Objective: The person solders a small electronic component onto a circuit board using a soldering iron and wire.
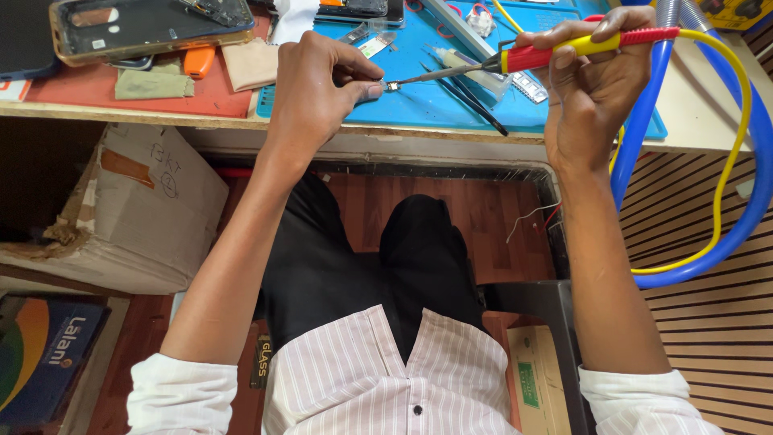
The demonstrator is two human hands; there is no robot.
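My left hand (322, 84) pinches a tiny electronic part (392, 84) between thumb and fingers, just above the blue work mat (419, 109). My right hand (592, 84) grips a soldering iron (547, 55) with a red and yellow handle. Its metal tip reaches left and touches the small part. A yellow cord (737, 121) runs from the handle's end and loops down on the right.
An opened phone with its back off (145, 28) lies on a red mat (105, 84) at the left. Black tweezers (471, 101), a syringe and small parts lie on the blue mat. A blue hose (644, 113) hangs right. A cardboard box (137, 209) sits under the bench.
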